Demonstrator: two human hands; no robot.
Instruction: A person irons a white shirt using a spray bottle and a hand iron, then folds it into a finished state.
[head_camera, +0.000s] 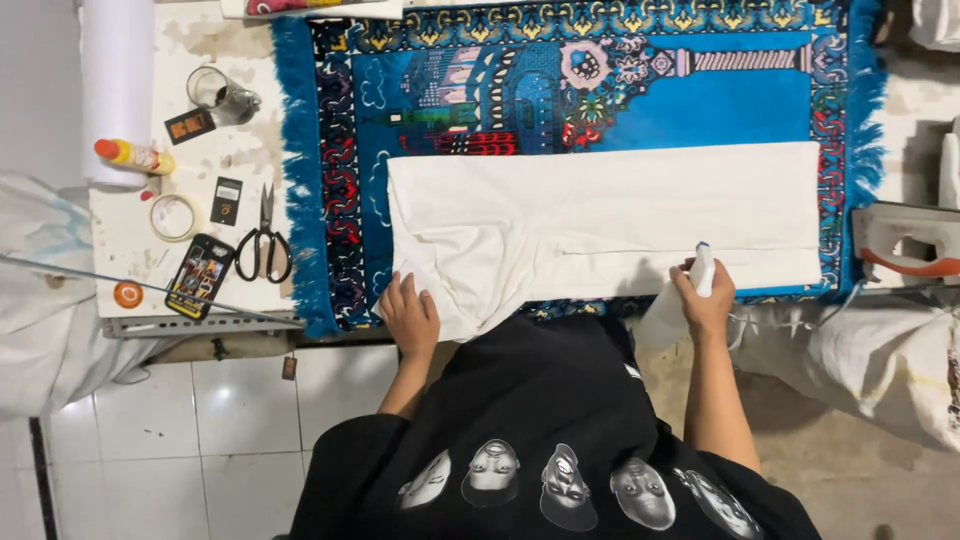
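Now left hand (410, 318) lies flat, fingers released, on smooth white cloth (610, 225); right hand (703, 298) grips a translucent spray bottle (680, 300).

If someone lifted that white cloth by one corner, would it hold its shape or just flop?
The white cloth would probably flop: its near-left corner already sags in soft folds over the rug's edge, under the left hand. It looks thin and light, and likely to slide or bunch rather than stay flat if pushed.

Left hand (410, 318) flat on white garment (600, 225); right hand (703, 298) grips spray bottle (678, 300).
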